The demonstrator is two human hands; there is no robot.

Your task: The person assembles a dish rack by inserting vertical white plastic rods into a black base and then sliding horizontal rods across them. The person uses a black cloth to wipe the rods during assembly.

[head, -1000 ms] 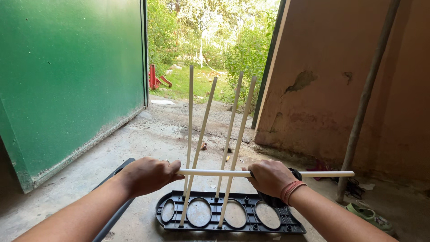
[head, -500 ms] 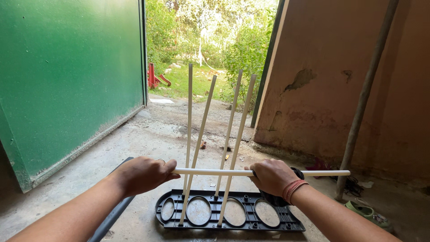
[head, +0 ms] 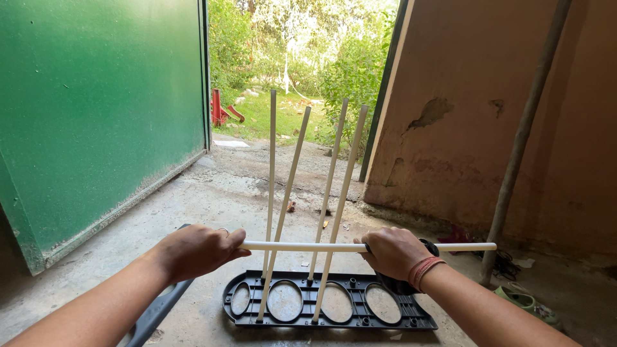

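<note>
Little moved since earlier: horizontal white rod [head: 302, 246] still level, clamped by left hand [head: 196, 250] and right hand [head: 393, 252] fingers, above black frame [head: 328, 302] on floor [head: 193, 193].

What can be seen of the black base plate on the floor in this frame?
The black base plate lies flat on the concrete floor, long side across the view. It looks like moulded plastic, with a row of four oval openings and small round sockets along its edges. Four white rods stand up from it, leaning slightly apart. The right hand hides part of its far right end. Neither hand touches it; both hold a horizontal white rod above it.
</note>
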